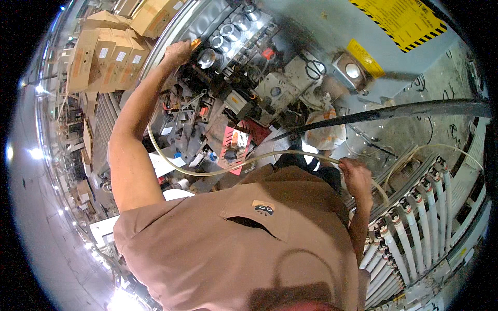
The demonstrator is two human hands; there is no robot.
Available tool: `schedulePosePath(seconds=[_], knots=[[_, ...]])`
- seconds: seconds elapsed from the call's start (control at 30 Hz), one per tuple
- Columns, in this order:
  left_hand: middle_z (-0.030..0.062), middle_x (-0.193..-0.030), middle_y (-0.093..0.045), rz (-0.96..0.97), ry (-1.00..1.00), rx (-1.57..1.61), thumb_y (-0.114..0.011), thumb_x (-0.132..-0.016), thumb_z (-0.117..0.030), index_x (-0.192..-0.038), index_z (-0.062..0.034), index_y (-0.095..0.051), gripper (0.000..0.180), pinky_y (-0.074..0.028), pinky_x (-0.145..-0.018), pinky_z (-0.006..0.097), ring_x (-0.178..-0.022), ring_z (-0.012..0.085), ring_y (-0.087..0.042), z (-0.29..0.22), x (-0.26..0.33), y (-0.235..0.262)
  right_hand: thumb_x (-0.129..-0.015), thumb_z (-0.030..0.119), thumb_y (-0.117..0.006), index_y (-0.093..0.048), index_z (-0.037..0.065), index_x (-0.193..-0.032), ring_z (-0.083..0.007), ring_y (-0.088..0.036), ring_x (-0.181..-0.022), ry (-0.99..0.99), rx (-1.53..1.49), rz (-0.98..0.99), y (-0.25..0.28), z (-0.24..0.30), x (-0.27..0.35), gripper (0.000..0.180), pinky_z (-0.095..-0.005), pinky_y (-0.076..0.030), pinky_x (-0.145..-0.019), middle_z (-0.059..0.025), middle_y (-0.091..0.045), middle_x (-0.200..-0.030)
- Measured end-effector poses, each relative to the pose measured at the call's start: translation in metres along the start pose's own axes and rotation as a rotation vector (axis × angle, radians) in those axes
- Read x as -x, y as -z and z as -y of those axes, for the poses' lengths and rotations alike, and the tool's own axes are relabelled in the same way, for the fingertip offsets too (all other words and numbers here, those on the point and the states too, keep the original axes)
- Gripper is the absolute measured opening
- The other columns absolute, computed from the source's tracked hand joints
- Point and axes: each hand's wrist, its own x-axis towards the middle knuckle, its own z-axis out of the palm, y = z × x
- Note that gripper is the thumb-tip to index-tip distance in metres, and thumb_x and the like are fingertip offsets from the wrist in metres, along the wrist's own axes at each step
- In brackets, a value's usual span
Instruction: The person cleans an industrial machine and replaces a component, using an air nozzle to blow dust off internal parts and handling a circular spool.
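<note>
My left hand reaches to the far left, closed around a small orange piece that shows just past the fingers; the rest of it is hidden. Close to it stands a row of round silver cylinders on the machine. A thin, clear yellowish hose bends across in front of my body and passes out of sight behind my left forearm. My right hand, at the right, has its fingers closed on this hose, which continues beyond the hand toward the pipe rack.
Wrenches and loose parts lie in the middle, beside a red slotted piece. A thick black cable crosses at right. White pipes line the lower right. Cardboard boxes stand at the far left; scissors rest on the machine.
</note>
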Motion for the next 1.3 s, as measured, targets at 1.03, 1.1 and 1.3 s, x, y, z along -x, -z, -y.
schedulePosePath(seconds=[1.03, 1.1, 1.3], knots=[[0.0199, -0.138, -0.065, -0.071, 0.025, 0.153, -0.052, -0.101, -0.023, -0.132, -0.0080, -0.067, 0.038, -0.054, -0.100, 0.051, -0.124, 0.0379, -0.066, -0.073, -0.161, 0.037, -0.099, 0.025, -0.063, -0.071, 0.009, -0.105, -0.0409, -0.067, -0.086, -0.110, 0.082, 0.068, 0.015, -0.010, 0.005, 0.019, -0.0495, -0.052, -0.073, -0.0180, -0.070, -0.089], [0.0188, -0.139, -0.065, 0.029, 0.040, 0.081, -0.055, -0.099, -0.024, -0.132, -0.0081, -0.068, 0.038, -0.054, -0.101, 0.051, -0.126, 0.0369, -0.065, -0.045, -0.128, 0.027, -0.098, 0.023, -0.064, -0.072, 0.010, -0.104, -0.0406, -0.068, -0.086, -0.065, 0.026, 0.049, 0.008, -0.013, 0.003, 0.017, -0.0492, -0.052, -0.073, -0.0171, -0.071, -0.089], [0.0180, -0.134, -0.068, 0.090, 0.024, -0.045, -0.045, -0.104, -0.026, -0.131, -0.0077, -0.068, 0.040, -0.055, -0.100, 0.051, -0.125, 0.0354, -0.066, -0.056, -0.070, 0.070, -0.093, 0.018, -0.065, -0.074, 0.012, -0.105, -0.0386, -0.070, -0.086, 0.047, -0.064, 0.122, 0.004, 0.000, -0.012, 0.017, -0.0482, -0.054, -0.078, -0.0141, -0.074, -0.091]])
